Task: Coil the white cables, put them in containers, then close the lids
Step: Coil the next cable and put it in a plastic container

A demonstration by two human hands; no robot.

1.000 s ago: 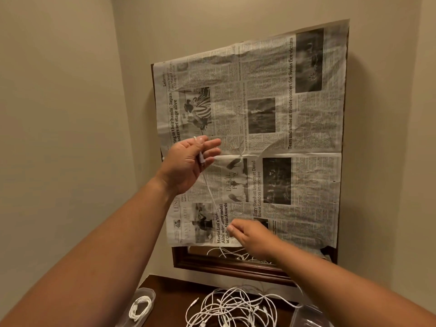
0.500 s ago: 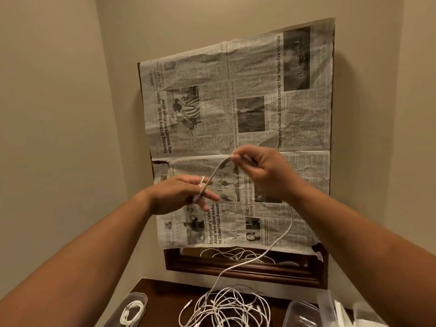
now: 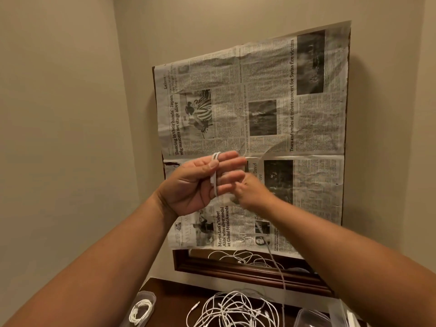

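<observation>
Cable (image 3: 215, 176) loops round the fingers of the left hand (image 3: 188, 185), pinned by its thumb. The right hand (image 3: 253, 193) is blurred, grip unreadable. Containers (image 3: 309, 318) on the table (image 3: 174, 293) are cut off.

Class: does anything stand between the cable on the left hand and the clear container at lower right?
Nothing visible blocks the cable; its tail hangs toward the loose pile beside the container.

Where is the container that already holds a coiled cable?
Head view, bottom left: the container sits on the dark table, left of the loose cable pile.
</observation>
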